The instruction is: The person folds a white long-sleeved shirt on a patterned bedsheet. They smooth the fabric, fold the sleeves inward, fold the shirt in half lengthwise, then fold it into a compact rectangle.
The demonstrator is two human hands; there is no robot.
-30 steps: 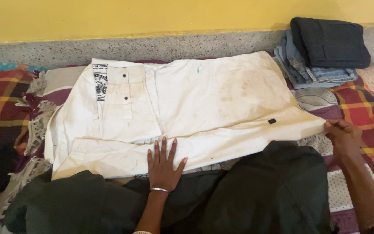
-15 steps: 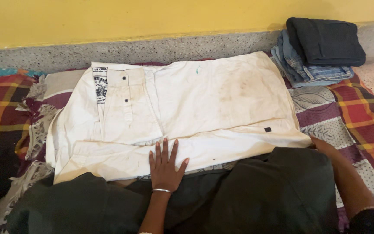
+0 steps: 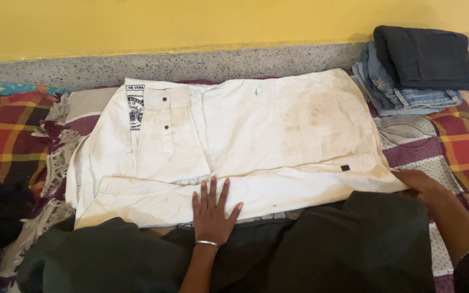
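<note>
The white trousers [image 3: 245,146] look soft and floppy: left hand [image 3: 213,214] lies open, flat on them; right hand [image 3: 422,182] pinches their near hem corner.

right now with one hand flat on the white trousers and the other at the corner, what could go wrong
1. The left hand pins only the near folded edge of the white trousers; a pull by the right hand at the right corner could skew the fold.
2. The patterned blanket beneath lies rumpled with a loose fringe on the left, so it might bunch up under the cloth.
3. The folded clothes stack sits close to the far right corner and could be nudged.
</note>
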